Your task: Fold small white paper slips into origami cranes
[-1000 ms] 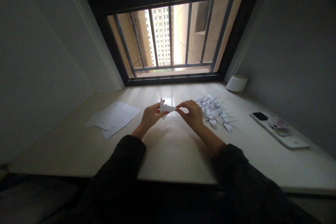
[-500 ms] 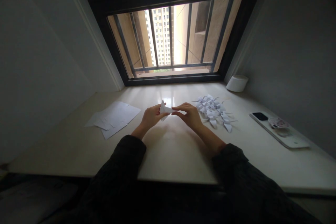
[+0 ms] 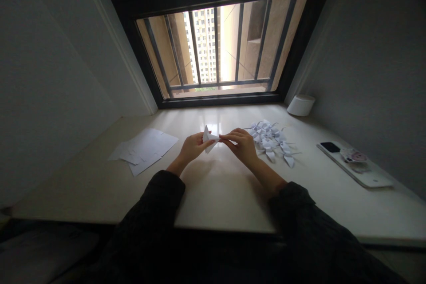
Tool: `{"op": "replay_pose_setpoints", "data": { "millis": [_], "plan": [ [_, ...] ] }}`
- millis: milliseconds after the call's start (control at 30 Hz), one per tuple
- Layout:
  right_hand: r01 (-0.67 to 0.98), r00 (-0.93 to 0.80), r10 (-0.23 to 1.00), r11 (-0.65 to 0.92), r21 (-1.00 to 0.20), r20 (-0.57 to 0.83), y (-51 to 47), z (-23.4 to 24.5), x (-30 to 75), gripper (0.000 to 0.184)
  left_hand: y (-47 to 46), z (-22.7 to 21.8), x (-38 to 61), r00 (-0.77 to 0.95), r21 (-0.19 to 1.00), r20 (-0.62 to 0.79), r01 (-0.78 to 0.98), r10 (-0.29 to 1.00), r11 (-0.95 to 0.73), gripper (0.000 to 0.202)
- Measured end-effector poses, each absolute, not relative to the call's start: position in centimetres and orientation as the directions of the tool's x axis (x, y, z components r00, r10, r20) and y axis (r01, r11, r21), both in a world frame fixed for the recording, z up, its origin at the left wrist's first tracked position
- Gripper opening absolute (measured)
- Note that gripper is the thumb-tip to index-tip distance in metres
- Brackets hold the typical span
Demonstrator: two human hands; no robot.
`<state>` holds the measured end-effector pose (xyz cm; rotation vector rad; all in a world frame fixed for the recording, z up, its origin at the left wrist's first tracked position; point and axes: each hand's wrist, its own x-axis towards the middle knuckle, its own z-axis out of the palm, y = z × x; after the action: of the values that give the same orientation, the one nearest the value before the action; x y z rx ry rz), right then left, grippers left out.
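A small piece of folded white paper, with a pointed tip standing up, is held above the middle of the counter. My left hand is closed on its left side, thumb across the front. With thumb and fingers pinched together, my right hand grips the paper's right end. My fingers cover part of the folds. Just right of my right hand lies a heap of folded white paper cranes, several of them overlapping.
Loose white paper sheets lie on the counter at the left. A phone with a round grip rests at the right. A white cylindrical object stands at the back right, near the barred window.
My right thumb and fingers have closed more tightly together at the paper's right end. The folded paper has turned slightly in my left hand. Other things have stayed in place.
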<state>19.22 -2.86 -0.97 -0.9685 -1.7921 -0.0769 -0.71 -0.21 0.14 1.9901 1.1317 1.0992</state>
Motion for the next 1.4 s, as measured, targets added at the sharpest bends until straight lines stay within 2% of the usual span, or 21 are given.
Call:
{"op": "replay_pose_setpoints", "data": {
  "millis": [333,500,600,767,867,1033,1400],
  "plan": [
    [0.732,-0.219,0.505,0.65,-0.202,0.835,-3.1,-0.8,19.3,0.012,-0.6,0.2,-0.6,0.295,0.733,0.344,0.508,0.891,-0.452,0.04],
    [0.763,-0.249,0.5,0.629,-0.15,0.829,-3.5,-0.5,19.2,0.012,-0.7,0.5,-0.6,0.269,0.678,0.429,0.535,0.862,-0.504,0.038],
    [0.724,-0.231,0.542,0.651,-0.229,0.808,-3.9,-0.1,18.9,0.016,-0.3,0.2,-0.5,0.236,0.784,0.395,0.416,0.888,-0.46,0.039],
    [0.503,0.002,0.679,0.634,-0.587,0.734,-4.0,0.3,18.5,0.03,0.3,-0.3,-0.3,0.227,0.96,0.263,0.038,0.938,-0.279,0.047],
    [0.333,0.011,0.768,0.602,-0.726,0.641,-3.3,-0.2,18.3,0.03,0.1,-0.3,0.0,0.256,0.985,0.172,-0.069,0.951,-0.16,0.052],
    [0.197,-0.053,0.802,0.592,-0.781,0.595,-2.5,-1.1,18.0,0.033,-0.5,-0.2,0.4,0.34,0.991,0.126,-0.075,0.932,-0.107,0.05],
    [0.258,0.011,0.831,0.534,-0.805,0.556,-2.9,-1.4,17.6,0.031,-0.9,-0.4,0.7,0.329,0.992,0.123,-0.048,0.936,-0.113,0.046]
  ]
}}
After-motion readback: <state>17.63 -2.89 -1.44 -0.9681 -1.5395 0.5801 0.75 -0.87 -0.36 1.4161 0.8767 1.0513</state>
